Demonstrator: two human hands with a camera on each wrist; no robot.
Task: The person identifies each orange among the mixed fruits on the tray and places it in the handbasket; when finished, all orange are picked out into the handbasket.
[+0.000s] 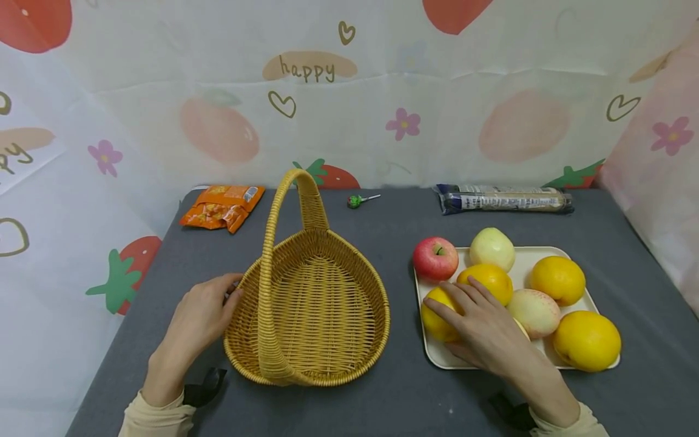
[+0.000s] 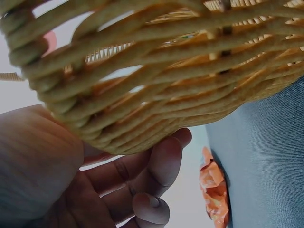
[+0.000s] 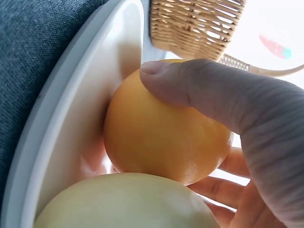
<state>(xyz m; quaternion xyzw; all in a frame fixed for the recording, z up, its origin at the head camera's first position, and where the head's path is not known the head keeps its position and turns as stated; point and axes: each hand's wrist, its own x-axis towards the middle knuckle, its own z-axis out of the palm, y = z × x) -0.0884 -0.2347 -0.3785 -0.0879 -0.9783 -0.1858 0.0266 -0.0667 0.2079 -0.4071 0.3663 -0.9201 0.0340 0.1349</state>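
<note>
My left hand [image 1: 199,315] gripped the basket [image 1: 317,315] by its left rim. My right hand [image 1: 488,334] had thumb and fingers curled round a yellow fruit [image 1: 437,318], which sat at the left end of the tray [image 1: 528,258], near the apple [image 1: 435,259]. The basket stood left of the tray; an orange bag [image 1: 222,206], a lollipop [image 1: 355,201] and a long pack [image 1: 505,199] lay farther back.

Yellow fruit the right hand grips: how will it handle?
The yellow fruit looks round, so may roll if nudged; the raised-edged tray might stop it. Its smooth sheen suggests a slightly slippery grip for the right hand.
</note>
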